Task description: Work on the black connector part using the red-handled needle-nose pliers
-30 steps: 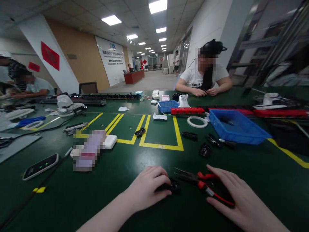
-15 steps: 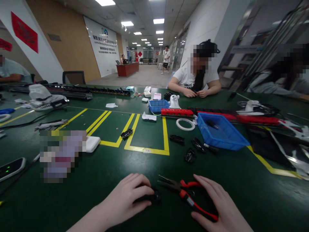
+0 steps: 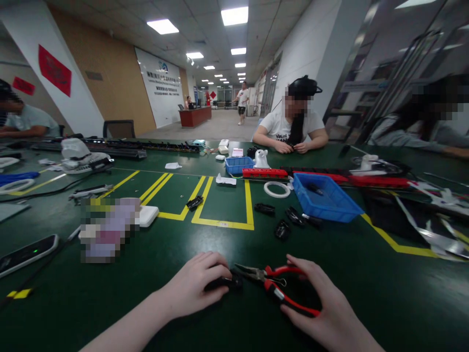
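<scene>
My left hand (image 3: 192, 286) rests on the green table (image 3: 154, 274), fingers curled round a small black plastic part (image 3: 227, 282). My right hand (image 3: 322, 308) wraps the red-and-black handles of needle-nose pliers (image 3: 273, 286). The plier jaws are slightly apart and point left at the black part, just short of it. Both hands sit at the near edge of the table.
Several loose black parts (image 3: 284, 227) lie ahead, beside a blue bin (image 3: 324, 198) and a white tape ring (image 3: 276, 189). Yellow floor-tape lines (image 3: 223, 224) mark boxes. A phone (image 3: 27, 254) lies at left. A person (image 3: 291, 124) sits opposite; others sit at both sides.
My right hand has curled tighter round the plier handles and lifted them a little. The plier tips sit closer to the black part. The camera view shifted slightly; my left hand stayed put.
</scene>
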Demonstrator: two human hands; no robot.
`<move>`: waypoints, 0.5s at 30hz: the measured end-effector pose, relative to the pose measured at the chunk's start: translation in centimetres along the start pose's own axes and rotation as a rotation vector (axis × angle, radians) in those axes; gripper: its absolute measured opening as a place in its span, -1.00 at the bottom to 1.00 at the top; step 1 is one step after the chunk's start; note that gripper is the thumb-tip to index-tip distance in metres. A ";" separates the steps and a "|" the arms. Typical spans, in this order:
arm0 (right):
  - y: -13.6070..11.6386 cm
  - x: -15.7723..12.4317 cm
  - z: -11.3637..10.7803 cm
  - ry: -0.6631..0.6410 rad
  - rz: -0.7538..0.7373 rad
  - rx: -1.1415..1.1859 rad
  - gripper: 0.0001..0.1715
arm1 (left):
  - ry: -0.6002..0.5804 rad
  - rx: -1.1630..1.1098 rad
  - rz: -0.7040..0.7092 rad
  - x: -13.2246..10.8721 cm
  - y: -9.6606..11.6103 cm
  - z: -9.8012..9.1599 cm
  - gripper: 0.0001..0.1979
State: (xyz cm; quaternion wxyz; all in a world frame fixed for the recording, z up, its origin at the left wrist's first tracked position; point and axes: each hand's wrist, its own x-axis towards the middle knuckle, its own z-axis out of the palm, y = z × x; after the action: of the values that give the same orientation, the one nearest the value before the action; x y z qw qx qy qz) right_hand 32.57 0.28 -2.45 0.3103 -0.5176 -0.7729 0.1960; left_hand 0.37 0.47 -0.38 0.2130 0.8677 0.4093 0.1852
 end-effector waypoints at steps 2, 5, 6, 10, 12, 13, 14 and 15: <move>0.3 0.0 0.0 -0.012 -0.029 -0.004 -0.21 | 0.003 0.012 0.012 0.0 0.0 0.1 -0.76; 0.5 0.2 -0.1 -0.003 -0.085 -0.009 -0.20 | 0.008 0.016 0.019 -0.1 -0.1 0.1 -0.78; 0.4 0.2 -0.2 0.020 -0.096 -0.011 -0.18 | 0.009 0.013 0.020 -0.1 -0.1 0.1 -0.78; -0.2 0.3 -0.2 0.158 -0.151 0.013 -0.12 | 0.018 0.009 0.037 -0.2 -0.1 0.0 -0.81; -0.4 0.2 -0.1 0.233 -0.187 0.046 -0.10 | 0.032 0.015 0.051 -0.2 0.0 -0.1 -0.82; -0.5 0.1 0.0 0.254 -0.197 0.062 -0.08 | 0.036 0.017 0.054 -0.2 0.0 -0.1 -0.81; -0.6 0.0 0.0 0.268 -0.202 0.080 -0.05 | 0.039 0.020 0.056 -0.2 0.0 -0.1 -0.81; -0.7 -0.1 0.1 0.280 -0.201 0.102 0.00 | 0.042 0.020 0.057 -0.1 0.0 -0.2 -0.81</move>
State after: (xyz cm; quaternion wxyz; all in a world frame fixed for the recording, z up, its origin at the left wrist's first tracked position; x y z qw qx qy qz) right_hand 32.08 -0.06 -2.11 0.4586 -0.4437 -0.7591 0.1291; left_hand 0.20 0.40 -0.26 0.1900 0.8771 0.3905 0.2054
